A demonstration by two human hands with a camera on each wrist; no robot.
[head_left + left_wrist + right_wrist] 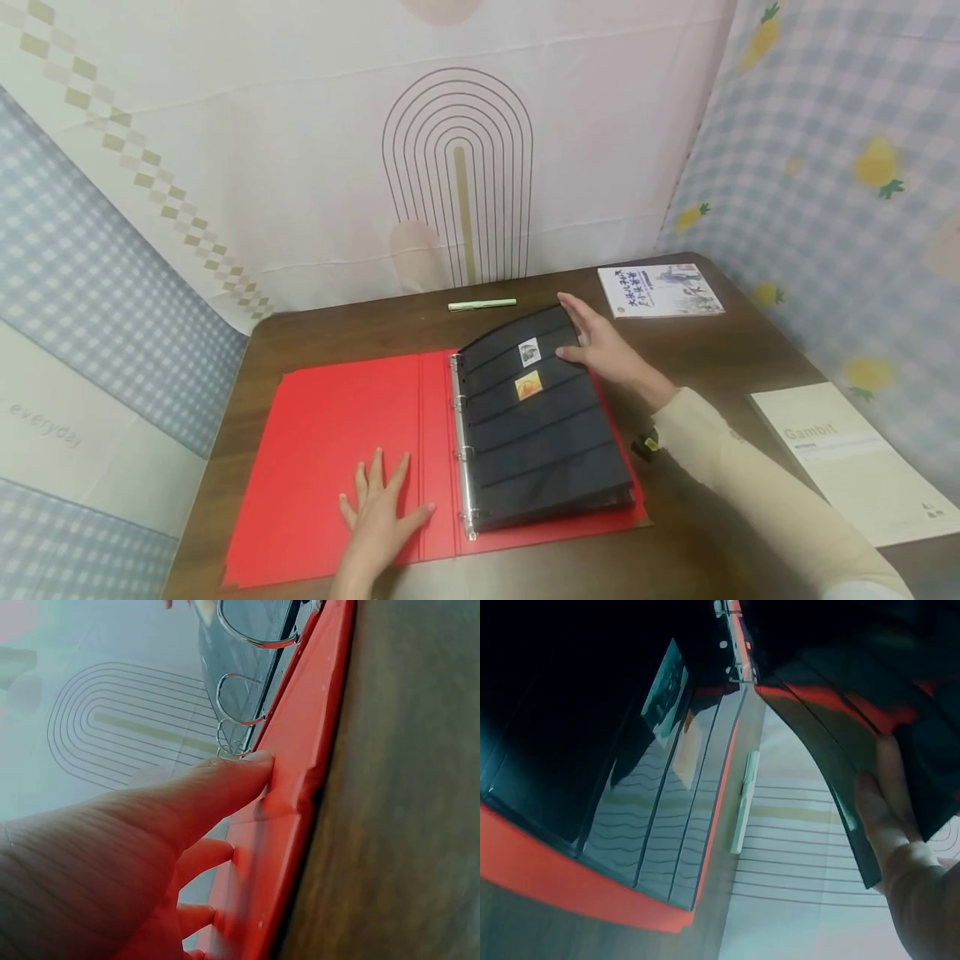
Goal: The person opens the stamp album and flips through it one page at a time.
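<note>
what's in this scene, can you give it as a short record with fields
surface: brown table
main item: open red ring binder
pages: black stamp pages, top one lifted at its far corner
stamps: two stamps in the top page
left hand: flat on the red cover, fingers spread
right hand: holding the top page's outer edge
nearby: green pen, booklet, white sheet

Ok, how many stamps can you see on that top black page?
2. A small grey-and-white stamp sits in an upper pocket strip of the black stamp-album page; an orange-yellow stamp sits in a strip just below it. Pages underneath may hide more.
</note>
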